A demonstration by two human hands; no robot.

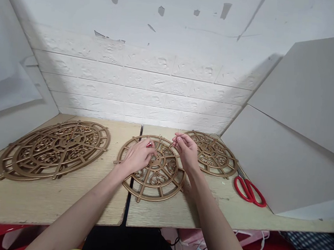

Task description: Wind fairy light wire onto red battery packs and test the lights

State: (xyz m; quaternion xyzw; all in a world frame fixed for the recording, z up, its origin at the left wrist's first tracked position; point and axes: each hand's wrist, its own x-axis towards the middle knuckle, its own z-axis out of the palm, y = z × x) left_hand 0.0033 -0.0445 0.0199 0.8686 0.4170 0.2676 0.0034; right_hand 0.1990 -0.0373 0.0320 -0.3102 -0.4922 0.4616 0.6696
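Observation:
A round gold openwork panel point(158, 179) with scroll patterns lies flat on the table in front of me. Over its upper left part is my left hand point(139, 154), fingers curled near the centre ring, with a small shiny red object point(150, 144) showing at the fingers; its kind cannot be made out. My right hand point(187, 150), raised above the panel's upper right edge, pinches a thin dark cord point(169, 145). The cord slants down toward the panel's centre and my left fingertips. Part of the panel is hidden under both hands.
Stacked gold panels point(59, 149) lie at the left, and another gold panel point(211, 153) at the back right. Red-handled scissors point(249, 190) rest by the right board point(270, 159). A dark gap point(128, 204) splits the tabletop. A white brick-pattern wall point(147, 87) stands behind.

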